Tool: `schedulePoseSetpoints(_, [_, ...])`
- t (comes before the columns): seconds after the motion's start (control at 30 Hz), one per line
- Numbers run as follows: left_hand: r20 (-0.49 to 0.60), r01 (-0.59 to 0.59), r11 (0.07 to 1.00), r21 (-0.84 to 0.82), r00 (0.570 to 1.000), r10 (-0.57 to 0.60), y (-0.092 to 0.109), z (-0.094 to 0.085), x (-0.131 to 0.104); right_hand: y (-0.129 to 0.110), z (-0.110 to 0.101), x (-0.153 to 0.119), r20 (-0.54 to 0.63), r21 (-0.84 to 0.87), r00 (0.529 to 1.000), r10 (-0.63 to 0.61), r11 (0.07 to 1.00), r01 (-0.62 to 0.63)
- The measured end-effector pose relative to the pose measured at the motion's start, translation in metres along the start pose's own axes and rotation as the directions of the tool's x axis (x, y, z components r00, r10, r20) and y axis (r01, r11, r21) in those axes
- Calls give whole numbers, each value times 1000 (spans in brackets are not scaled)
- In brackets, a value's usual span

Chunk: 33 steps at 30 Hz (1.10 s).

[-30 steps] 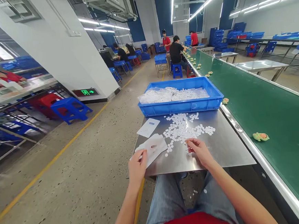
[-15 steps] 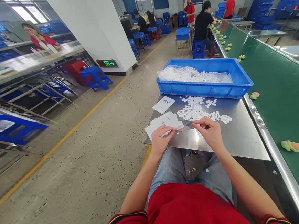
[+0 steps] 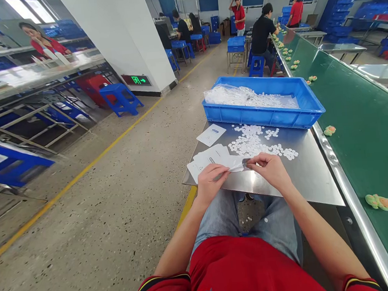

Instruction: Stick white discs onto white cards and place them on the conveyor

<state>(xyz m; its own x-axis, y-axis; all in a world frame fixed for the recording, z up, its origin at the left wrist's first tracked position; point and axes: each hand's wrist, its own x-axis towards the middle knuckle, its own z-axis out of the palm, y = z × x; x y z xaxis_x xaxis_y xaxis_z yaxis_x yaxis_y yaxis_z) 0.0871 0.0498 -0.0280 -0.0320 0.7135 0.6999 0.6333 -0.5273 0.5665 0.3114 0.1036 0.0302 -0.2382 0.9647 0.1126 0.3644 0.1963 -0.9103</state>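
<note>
My left hand [image 3: 211, 184] pinches the left end of a small white and clear plastic bag [image 3: 235, 163]. At the bag's right end, the fingertips of my right hand [image 3: 272, 170] are closed on its clear edge. Whether anything lies inside it I cannot tell. Beneath and beside my left hand is a fanned pile of flat white printed packets [image 3: 200, 160], and a single white packet [image 3: 211, 135] lies behind it. Many small white discs [image 3: 247, 143] are scattered on the metal table [image 3: 312, 178], just beyond my hands.
A blue crate [image 3: 262, 117] with plastic bags and more white discs stands at the table's back. Along the right runs a green conveyor belt [image 3: 358, 150] carrying small plush pieces [image 3: 381, 202]. Several people sit or stand farther off; a blue stool [image 3: 121, 98] is at left.
The bag has turned flatter between my hands, with more of its white face showing. Both hands keep their pinch and have barely moved. The view has shifted slightly.
</note>
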Motion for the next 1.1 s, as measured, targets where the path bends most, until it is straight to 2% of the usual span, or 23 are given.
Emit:
schedulePoseSetpoints(0.1, [-18,-68,997,32,997,69,2,0,-3,-3,-6,-1,3,-6,1000,3,1000,-3])
schedulePoseSetpoints(0.27, [5,-31,999,32,1000,31,0,6,0,-4,-13,0,59,-105,994,-87,990,93])
schedulePoseSetpoints(0.33, [57,-8,999,49,998,5,-9,7,6,-4,-31,6,-35,-154,989,-141,979,134])
schedulePoseSetpoints(0.4, [127,67,989,135,988,-84,-22,5,14,-1,-67,10,-253,-239,953,-170,965,108])
schedulePoseSetpoints(0.43, [166,128,971,202,973,-163,-29,4,17,3,-93,10,-383,-293,908,-167,955,52])
schedulePoseSetpoints(0.47, [211,192,942,275,944,-254,-37,2,19,10,-122,7,-510,-349,846,-156,936,-37])
schedulePoseSetpoints(0.53, [313,279,867,413,850,-423,-51,0,20,30,-183,-8,-712,-417,694,-111,862,-289])
schedulePoseSetpoints(0.6, [384,291,813,504,768,-512,-60,-1,18,60,-238,-29,-835,-414,549,-31,692,-591])
schedulePoseSetpoints(0.63, [401,281,803,525,751,-525,-63,0,17,76,-260,-40,-865,-387,500,40,581,-716])
schedulePoseSetpoints(0.7, [409,256,802,540,753,-515,-66,2,14,106,-289,-61,-798,-394,546,253,467,-792])
schedulePoseSetpoints(0.73, [406,245,808,537,764,-501,-68,2,12,116,-296,-70,-771,-400,564,296,464,-790])
schedulePoseSetpoints(0.77, [404,236,816,527,776,-485,-69,3,11,124,-298,-76,-752,-396,581,311,492,-776])
schedulePoseSetpoints(0.83, [398,219,846,486,807,-437,-72,4,7,129,-288,-81,-728,-300,602,328,637,-710])
schedulePoseSetpoints(0.87, [394,212,866,453,824,-407,-75,4,5,128,-278,-80,-695,-201,622,360,733,-650])
schedulePoseSetpoints(0.93, [355,219,901,374,864,-357,-80,4,1,119,-247,-68,-560,63,703,438,869,-491])
schedulePoseSetpoints(1.0, [273,274,923,269,898,-346,-83,0,-2,106,-210,-49,-416,284,787,455,887,-363])
schedulePoseSetpoints(1.1, [121,396,917,53,909,-399,-79,-11,0,88,-152,-18,-286,445,852,438,849,-286])
